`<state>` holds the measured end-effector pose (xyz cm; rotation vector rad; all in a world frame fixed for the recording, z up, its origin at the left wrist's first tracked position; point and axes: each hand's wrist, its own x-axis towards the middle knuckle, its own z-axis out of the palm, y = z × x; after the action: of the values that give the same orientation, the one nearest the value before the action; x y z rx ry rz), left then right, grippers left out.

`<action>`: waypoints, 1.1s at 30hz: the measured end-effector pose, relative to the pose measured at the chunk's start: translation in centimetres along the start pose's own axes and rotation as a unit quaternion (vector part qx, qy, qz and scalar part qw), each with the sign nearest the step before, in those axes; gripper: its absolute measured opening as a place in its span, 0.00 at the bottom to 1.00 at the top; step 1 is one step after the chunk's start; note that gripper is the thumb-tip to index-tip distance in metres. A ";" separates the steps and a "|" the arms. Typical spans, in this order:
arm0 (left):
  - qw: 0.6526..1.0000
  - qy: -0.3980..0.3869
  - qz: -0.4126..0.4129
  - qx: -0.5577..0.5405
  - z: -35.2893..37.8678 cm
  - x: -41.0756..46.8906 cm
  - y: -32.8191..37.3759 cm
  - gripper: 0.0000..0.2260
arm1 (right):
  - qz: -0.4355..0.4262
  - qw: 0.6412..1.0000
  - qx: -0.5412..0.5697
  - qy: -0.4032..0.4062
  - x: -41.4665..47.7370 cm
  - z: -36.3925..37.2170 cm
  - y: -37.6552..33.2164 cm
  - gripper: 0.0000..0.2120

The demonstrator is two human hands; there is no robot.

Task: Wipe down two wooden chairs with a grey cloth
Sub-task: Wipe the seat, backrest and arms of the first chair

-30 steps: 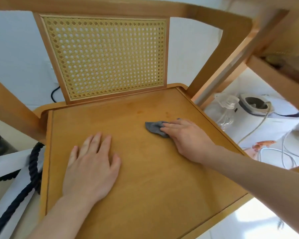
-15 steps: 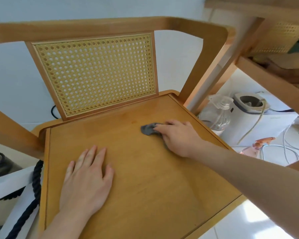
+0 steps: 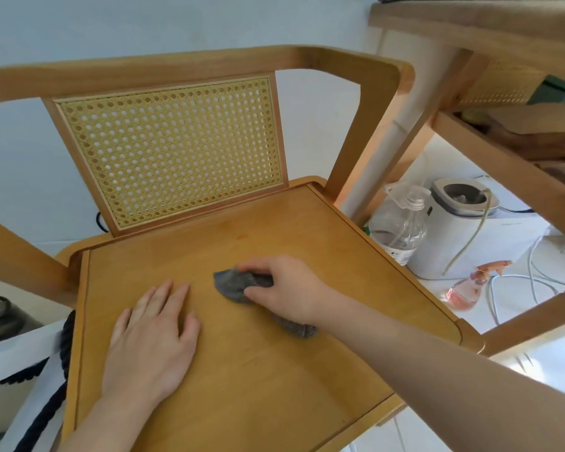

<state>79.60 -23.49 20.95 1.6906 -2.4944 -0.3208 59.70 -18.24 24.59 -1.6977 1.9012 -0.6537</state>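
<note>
A wooden chair [image 3: 274, 360] with a cane back panel fills the view, its flat seat facing me. My right hand [image 3: 284, 288] grips a small grey cloth [image 3: 234, 283] and holds it down on the middle of the seat; one end of the cloth shows under my wrist. My left hand [image 3: 150, 337] rests flat on the left part of the seat, fingers straight. A second wooden chair [image 3: 503, 83] with a cane panel stands at the upper right, only partly in view.
On the white floor to the right stand a clear plastic bottle [image 3: 398, 223], a white appliance [image 3: 463, 223] with cables, and a pink spray bottle [image 3: 470, 285]. A dark rope [image 3: 59, 380] hangs by the seat's left edge. The wall is behind the chair.
My right hand has dragged the cloth from the seat's right rear toward the middle and nearer to me. My left hand stays flat on the seat. The view has tilted up.
</note>
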 end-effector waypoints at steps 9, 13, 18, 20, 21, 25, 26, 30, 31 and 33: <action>0.976 -0.081 0.028 -0.201 -0.6 2.1 6.8 0.24 | 0.038 0.996 0.009 0.086 -3.1 -1.0 1.5 0.30; 0.853 -0.084 -0.010 -0.516 -1.3 2.4 8.2 0.09 | 0.041 0.960 0.277 -0.004 -4.2 -2.6 1.0 0.34; 0.833 -0.047 0.073 -0.546 -4.8 1.1 8.0 0.11 | 0.109 0.902 0.416 -0.034 -4.5 -4.3 0.8 0.38; 0.902 0.021 0.136 -0.410 -6.6 1.0 7.6 0.11 | 0.087 0.935 0.336 -0.070 -4.6 -5.2 0.7 0.29; 0.927 0.054 0.159 -0.334 -7.5 0.8 7.4 0.11 | 0.071 0.951 0.294 -0.071 -4.8 -5.7 0.6 0.24; 0.941 0.121 0.196 -0.250 -10.3 -1.0 6.7 0.12 | 0.038 0.970 0.240 0.017 -5.9 -7.6 0.8 0.12; 0.939 0.125 0.198 -0.252 -10.8 -1.5 6.5 0.11 | 0.041 0.973 0.225 0.031 -6.3 -7.9 0.8 0.12; 0.901 0.091 0.158 -0.394 -12.5 -3.2 5.5 0.08 | 0.044 0.975 0.209 0.061 -8.2 -9.2 0.9 0.06; 0.893 0.081 0.144 -0.419 -12.8 -3.6 5.3 0.09 | 0.040 0.967 0.240 0.075 -8.7 -9.3 0.7 0.04; 0.889 0.080 0.117 -0.435 -13.3 -4.0 4.9 0.12 | 0.035 0.934 0.342 0.092 -9.3 -9.0 -0.3 0.04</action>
<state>79.48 -19.52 35.09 0.9829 -1.9129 -1.0286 54.90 -8.81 32.07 -1.1431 1.5629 -1.3011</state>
